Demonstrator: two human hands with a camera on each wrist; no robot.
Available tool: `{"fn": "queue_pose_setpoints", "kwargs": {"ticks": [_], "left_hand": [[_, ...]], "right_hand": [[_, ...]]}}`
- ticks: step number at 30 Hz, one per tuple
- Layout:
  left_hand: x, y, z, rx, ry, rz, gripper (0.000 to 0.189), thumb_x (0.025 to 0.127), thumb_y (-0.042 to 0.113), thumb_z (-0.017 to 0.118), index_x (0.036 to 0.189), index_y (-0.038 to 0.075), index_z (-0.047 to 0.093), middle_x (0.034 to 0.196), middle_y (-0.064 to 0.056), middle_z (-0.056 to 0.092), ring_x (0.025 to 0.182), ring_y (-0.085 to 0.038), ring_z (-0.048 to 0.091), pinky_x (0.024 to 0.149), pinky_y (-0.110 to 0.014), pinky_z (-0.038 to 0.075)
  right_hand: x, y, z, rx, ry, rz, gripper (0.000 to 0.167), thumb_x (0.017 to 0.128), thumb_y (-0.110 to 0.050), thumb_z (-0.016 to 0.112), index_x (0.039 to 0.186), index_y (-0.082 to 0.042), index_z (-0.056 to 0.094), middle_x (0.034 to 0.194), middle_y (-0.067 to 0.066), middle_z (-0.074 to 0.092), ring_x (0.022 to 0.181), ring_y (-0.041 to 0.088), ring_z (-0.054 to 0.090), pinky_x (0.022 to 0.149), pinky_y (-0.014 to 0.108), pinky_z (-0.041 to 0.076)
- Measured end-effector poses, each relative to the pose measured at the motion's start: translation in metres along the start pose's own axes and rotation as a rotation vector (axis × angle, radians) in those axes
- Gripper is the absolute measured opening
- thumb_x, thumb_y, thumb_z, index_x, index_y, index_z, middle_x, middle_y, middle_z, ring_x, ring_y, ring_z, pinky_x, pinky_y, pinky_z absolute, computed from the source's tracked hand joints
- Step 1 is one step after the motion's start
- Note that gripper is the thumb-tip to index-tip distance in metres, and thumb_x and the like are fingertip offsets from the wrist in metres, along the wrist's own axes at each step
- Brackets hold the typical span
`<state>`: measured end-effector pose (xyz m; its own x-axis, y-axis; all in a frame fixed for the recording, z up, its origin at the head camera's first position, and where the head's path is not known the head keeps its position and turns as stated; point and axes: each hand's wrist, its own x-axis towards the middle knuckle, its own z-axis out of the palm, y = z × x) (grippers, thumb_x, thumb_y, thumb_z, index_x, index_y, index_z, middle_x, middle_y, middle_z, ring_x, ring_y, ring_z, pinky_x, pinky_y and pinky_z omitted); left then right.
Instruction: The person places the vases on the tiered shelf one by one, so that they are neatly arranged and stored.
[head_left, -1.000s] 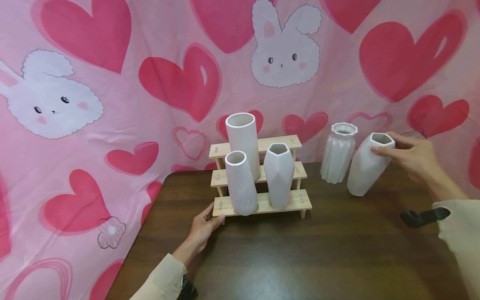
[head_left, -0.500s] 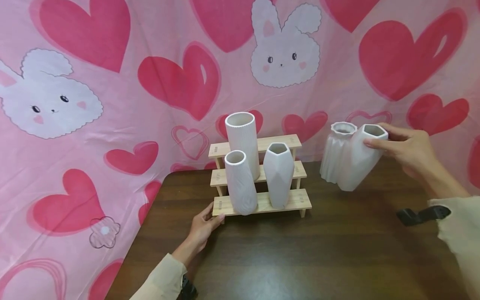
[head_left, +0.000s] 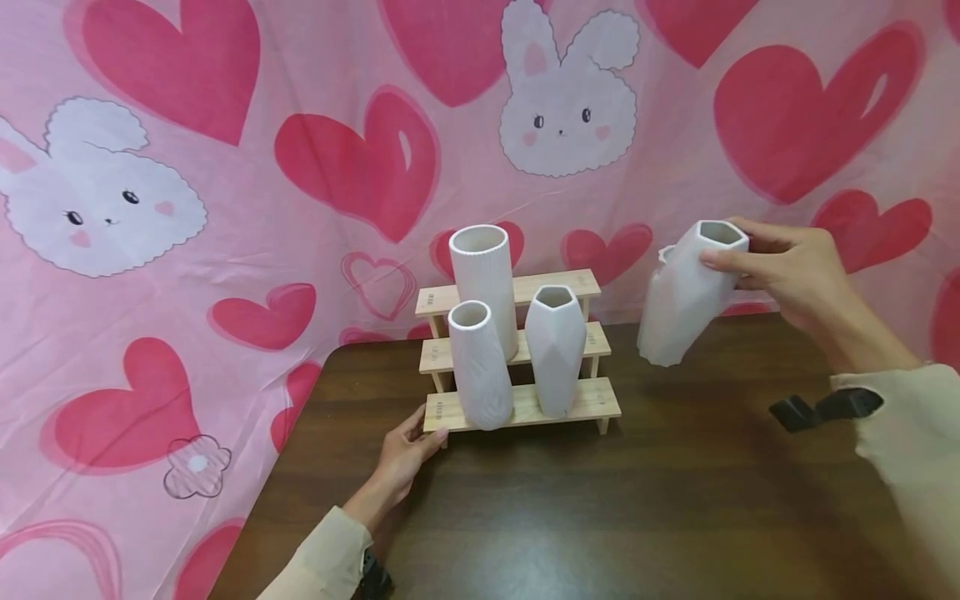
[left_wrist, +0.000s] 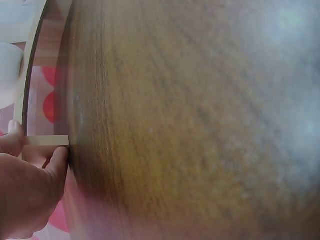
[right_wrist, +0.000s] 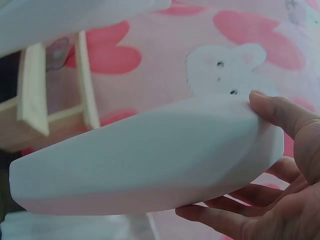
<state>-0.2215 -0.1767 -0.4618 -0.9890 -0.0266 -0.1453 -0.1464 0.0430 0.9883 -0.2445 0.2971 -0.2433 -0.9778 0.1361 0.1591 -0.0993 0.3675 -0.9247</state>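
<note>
My right hand (head_left: pixel 802 275) holds a white faceted vase (head_left: pixel 697 279) near its mouth, with the thumb on one side and fingers on the other. The vase leans, its base toward the lower left, and overlaps a white fluted vase (head_left: pixel 665 255) that is mostly hidden behind it. In the right wrist view the held vase (right_wrist: pixel 150 160) spans the middle. At the left end of a three-tier wooden stand (head_left: pixel 527 406), my left hand (head_left: pixel 399 467) grips the lowest plank. The left wrist view shows the fingers at its wooden leg (left_wrist: pixel 47 140).
On the stand are a tall cylindrical vase (head_left: pixel 483 271) at the back, a twisted-textured vase (head_left: pixel 482 367) front left and another faceted vase (head_left: pixel 556 354) front right. The brown table (head_left: pixel 540 508) meets a pink heart-and-rabbit cloth (head_left: pixel 330 83) behind.
My right hand has raised the faceted vase and carried it left, so that it now covers most of the fluted vase. My left hand stays at the stand.
</note>
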Motion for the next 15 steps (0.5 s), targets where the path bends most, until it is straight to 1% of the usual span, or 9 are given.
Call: {"fn": "queue_pose_setpoints", "kwargs": {"ticks": [2, 4, 7, 10, 15], "left_hand": [[0.0, 0.0, 0.0, -0.003, -0.002, 0.001, 0.07, 0.09, 0.01, 0.068, 0.149, 0.004, 0.032, 0.138, -0.027, 0.047, 0.108, -0.019, 0.058, 0.09, -0.03, 0.052], [0.001, 0.0, 0.0, -0.003, -0.004, 0.0, 0.07, 0.09, 0.01, 0.068, 0.149, 0.004, 0.032, 0.138, -0.027, 0.047, 0.107, -0.018, 0.058, 0.09, -0.031, 0.052], [0.001, 0.0, 0.0, 0.001, -0.005, 0.0, 0.07, 0.09, 0.01, 0.068, 0.149, 0.004, 0.032, 0.138, -0.027, 0.048, 0.106, -0.018, 0.059, 0.09, -0.032, 0.052], [0.001, 0.001, 0.0, 0.004, -0.005, -0.002, 0.069, 0.09, 0.01, 0.068, 0.149, 0.004, 0.033, 0.137, -0.027, 0.048, 0.105, -0.017, 0.059, 0.09, -0.031, 0.053], [0.001, 0.001, 0.0, -0.001, -0.006, 0.0, 0.069, 0.09, 0.009, 0.068, 0.149, 0.004, 0.032, 0.138, -0.027, 0.048, 0.105, -0.017, 0.059, 0.09, -0.031, 0.052]], "right_hand": [[0.002, -0.009, 0.004, 0.052, -0.013, -0.025, 0.065, 0.08, -0.033, 0.079, 0.139, -0.021, 0.054, 0.104, -0.012, 0.065, 0.081, 0.007, 0.063, 0.062, 0.021, 0.057], [0.004, -0.018, 0.01, 0.076, -0.024, -0.041, 0.062, 0.079, -0.031, 0.08, 0.137, -0.023, 0.056, 0.105, -0.01, 0.066, 0.082, 0.008, 0.063, 0.064, 0.021, 0.057], [0.008, -0.03, 0.02, 0.064, -0.029, -0.054, 0.061, 0.079, -0.033, 0.08, 0.135, -0.025, 0.058, 0.106, -0.008, 0.066, 0.084, 0.009, 0.063, 0.065, 0.02, 0.056], [0.012, -0.039, 0.031, 0.033, -0.022, -0.063, 0.062, 0.077, -0.038, 0.081, 0.134, -0.027, 0.06, 0.103, -0.01, 0.067, 0.082, 0.009, 0.064, 0.063, 0.02, 0.056], [0.02, -0.049, 0.05, 0.074, -0.026, -0.094, 0.062, 0.075, -0.031, 0.084, 0.131, -0.022, 0.062, 0.097, -0.012, 0.069, 0.079, 0.008, 0.064, 0.062, 0.022, 0.056]]}}
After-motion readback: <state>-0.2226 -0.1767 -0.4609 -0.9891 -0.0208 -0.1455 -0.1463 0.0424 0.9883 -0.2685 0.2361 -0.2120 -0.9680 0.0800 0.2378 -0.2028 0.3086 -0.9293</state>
